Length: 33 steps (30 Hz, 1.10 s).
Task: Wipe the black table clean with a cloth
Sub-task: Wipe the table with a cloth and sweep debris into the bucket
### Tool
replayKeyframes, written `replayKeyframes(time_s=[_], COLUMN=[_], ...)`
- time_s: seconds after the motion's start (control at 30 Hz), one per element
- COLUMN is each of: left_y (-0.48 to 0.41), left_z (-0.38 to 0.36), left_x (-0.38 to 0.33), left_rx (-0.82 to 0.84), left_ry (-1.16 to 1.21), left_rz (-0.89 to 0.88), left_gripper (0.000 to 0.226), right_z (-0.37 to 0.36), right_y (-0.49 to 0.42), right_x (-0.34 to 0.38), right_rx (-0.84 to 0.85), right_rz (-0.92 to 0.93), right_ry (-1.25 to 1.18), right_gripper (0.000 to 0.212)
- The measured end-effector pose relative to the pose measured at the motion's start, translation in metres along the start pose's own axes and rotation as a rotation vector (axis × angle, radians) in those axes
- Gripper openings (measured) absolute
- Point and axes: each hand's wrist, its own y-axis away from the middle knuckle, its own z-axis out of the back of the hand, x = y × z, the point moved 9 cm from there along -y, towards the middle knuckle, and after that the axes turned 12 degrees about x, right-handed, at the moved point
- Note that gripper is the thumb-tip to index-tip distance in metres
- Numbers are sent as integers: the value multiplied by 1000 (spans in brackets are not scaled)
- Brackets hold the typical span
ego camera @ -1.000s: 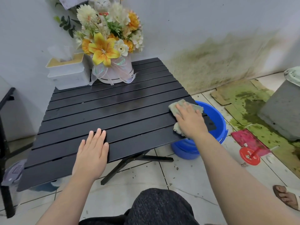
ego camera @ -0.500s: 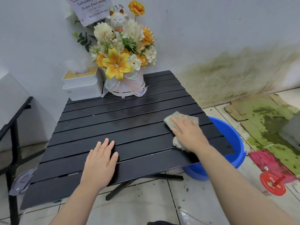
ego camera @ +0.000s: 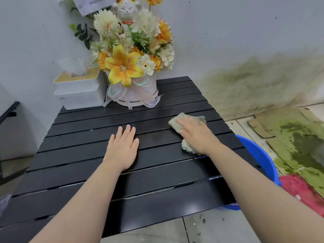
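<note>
Sliding inward from the right edge of the counter [ego camera: 70, 172] comes the cloth [ego camera: 172, 122], the right grip [ego camera: 196, 135] pressing it flat, fingers straight and not clamped. The left grip [ego camera: 123, 148] rests palm-down mid-counter, fingers open. The flower box [ego camera: 136, 92] and tissue box [ego camera: 78, 92] sit at the far edge.

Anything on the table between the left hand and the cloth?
No. In the head view, only bare black slats of the table lie between the left hand and the cloth, which the right hand presses flat.
</note>
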Motion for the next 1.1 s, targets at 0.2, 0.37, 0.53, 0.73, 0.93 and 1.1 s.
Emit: replayKeyframes(time_s=[0.2, 0.37, 0.53, 0.73, 0.93, 1.1], left_y=[-4, -2, -1, 2, 6, 32], left_z=[0, 1, 1, 2, 11, 54], left_x=[1, 1, 1, 1, 3, 93], left_rx=[-20, -18, -10, -15, 26, -163], left_ry=[4, 16, 47, 65, 348, 562], left_rz=[-5, -3, -9, -7, -74, -24], left_gripper=[53, 52, 52, 52, 51, 43], right_z=[26, -8, 9, 36, 16, 24], right_y=[-17, -75, -76, -29, 30, 10], right_x=[-92, 52, 35, -100, -67, 41], right_rx=[-110, -56, 9, -111, -205, -235], right_rz=[-557, -102, 26, -377, -455, -60], right_ry=[27, 134, 24, -164, -105, -435], right_gripper=[48, 46, 42, 47, 48, 34])
